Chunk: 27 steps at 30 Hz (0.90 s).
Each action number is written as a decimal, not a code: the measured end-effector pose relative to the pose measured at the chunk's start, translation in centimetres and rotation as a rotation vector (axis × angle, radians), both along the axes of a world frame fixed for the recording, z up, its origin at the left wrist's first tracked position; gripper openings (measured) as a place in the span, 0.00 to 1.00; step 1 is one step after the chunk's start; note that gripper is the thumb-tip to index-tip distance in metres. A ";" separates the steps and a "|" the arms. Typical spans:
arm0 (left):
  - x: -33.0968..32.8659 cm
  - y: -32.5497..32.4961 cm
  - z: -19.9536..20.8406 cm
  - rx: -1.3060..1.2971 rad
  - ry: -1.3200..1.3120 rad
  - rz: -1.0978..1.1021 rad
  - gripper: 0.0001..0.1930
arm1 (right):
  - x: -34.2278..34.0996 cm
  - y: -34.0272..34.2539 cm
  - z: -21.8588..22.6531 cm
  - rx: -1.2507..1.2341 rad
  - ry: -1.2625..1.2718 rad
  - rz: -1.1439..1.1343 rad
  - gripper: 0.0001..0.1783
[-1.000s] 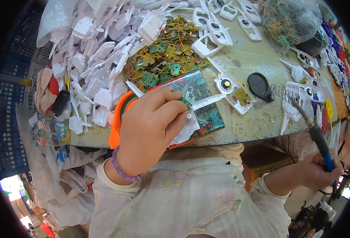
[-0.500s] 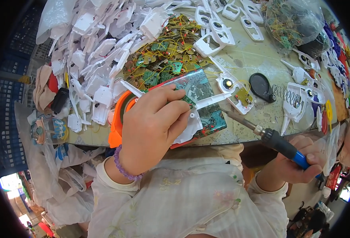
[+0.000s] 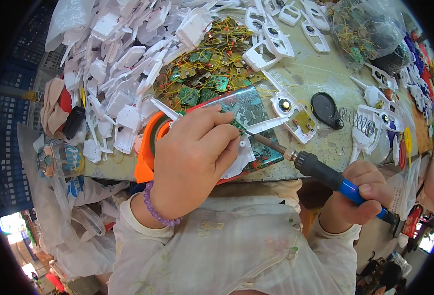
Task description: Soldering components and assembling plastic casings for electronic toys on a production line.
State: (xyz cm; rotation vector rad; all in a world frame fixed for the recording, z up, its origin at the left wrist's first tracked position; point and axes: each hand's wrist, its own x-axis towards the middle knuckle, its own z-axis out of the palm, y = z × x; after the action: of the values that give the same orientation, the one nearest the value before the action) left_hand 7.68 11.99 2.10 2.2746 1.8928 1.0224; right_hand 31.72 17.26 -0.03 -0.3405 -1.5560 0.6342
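The right hand (image 3: pixel 357 196) has come up from beside the lap, and the soldering iron (image 3: pixel 320 169) it grips now reaches in, tip at the left hand's (image 3: pixel 192 162) fingertips. Left fingers stay pinched on a small green board (image 3: pixel 236 125) over a white shell (image 3: pixel 244 155) at the bench (image 3: pixel 320 73) front edge. The joint itself is hidden under the fingers; the iron's tail is cut off by the hand. Behind lie heaps of white shells (image 3: pixel 123 64), a tangle of green boards (image 3: pixel 202 73) with yellow wire, and a bag (image 3: pixel 369 29) of more parts.
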 end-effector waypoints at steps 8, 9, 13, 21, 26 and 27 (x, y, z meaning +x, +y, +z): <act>0.1 0.0 -0.1 0.013 0.005 0.001 0.06 | -0.4 0.0 0.0 -0.012 -0.007 -0.015 0.21; 0.1 0.1 -0.1 0.014 0.005 0.000 0.06 | -0.3 0.0 0.1 -0.018 -0.017 -0.023 0.21; 0.1 0.1 0.0 0.013 0.026 -0.004 0.07 | -0.3 0.0 0.1 -0.036 -0.031 -0.020 0.21; 0.3 0.1 0.1 -0.010 0.054 -0.010 0.07 | -0.7 -0.3 0.8 -0.144 -0.057 -0.116 0.17; 0.3 0.2 0.1 -0.024 0.059 -0.003 0.07 | -1.0 -0.4 1.7 -0.260 -0.082 -0.162 0.14; 0.3 0.2 0.1 -0.024 0.059 -0.003 0.07 | -1.0 -0.4 1.6 -0.247 -0.074 -0.157 0.14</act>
State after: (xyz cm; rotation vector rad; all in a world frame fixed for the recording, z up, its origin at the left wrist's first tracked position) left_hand 8.00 12.16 2.22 2.3190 1.9117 0.9368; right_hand 30.71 16.90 1.55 -0.6726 -1.5063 0.6983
